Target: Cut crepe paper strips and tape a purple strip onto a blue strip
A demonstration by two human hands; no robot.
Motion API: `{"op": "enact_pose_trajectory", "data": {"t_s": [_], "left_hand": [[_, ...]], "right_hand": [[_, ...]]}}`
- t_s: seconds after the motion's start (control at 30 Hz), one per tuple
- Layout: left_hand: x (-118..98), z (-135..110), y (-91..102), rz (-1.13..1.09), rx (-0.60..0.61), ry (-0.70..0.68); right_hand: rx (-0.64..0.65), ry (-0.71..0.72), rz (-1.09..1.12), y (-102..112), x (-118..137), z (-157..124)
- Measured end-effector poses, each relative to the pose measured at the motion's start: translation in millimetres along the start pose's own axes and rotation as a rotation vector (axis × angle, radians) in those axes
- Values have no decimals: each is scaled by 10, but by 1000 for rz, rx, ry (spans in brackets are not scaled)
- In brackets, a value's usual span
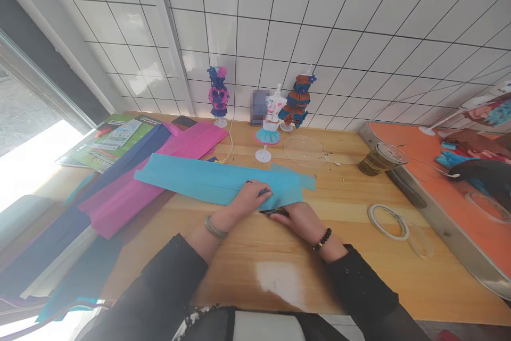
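A long sheet of light blue crepe paper (207, 179) lies across the wooden table (255, 272). My left hand (249, 197) rests on its near edge, fingers curled and pressing the paper down. Just to the right, my right hand (297, 218) is closed on dark scissors (273, 212) whose blades point left under the paper's edge. A small strip of the same blue paper (295, 175) lies just beyond my right hand.
Pink (159, 171) and navy paper sheets lie at left beside green booklets (112, 141). Small dress-form figures (266, 125) stand at the tiled wall. A drink cup (379, 159), a tape roll (388, 221) and an orange tray (459, 192) with scraps sit at right.
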State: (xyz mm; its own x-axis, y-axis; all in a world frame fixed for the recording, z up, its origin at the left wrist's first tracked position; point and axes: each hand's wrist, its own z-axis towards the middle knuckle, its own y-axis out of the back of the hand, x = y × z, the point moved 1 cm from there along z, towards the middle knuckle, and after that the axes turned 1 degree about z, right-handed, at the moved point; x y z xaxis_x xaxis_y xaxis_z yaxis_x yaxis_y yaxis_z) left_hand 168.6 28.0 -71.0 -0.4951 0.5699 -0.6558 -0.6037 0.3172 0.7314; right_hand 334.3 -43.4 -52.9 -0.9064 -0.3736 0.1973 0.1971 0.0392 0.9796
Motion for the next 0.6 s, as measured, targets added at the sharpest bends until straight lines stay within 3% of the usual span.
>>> {"op": "enact_pose_trajectory", "data": {"t_s": [0.6], "left_hand": [[8,8,-5,14,-17,-24]], "right_hand": [[10,12,7,-48,58,52]]}}
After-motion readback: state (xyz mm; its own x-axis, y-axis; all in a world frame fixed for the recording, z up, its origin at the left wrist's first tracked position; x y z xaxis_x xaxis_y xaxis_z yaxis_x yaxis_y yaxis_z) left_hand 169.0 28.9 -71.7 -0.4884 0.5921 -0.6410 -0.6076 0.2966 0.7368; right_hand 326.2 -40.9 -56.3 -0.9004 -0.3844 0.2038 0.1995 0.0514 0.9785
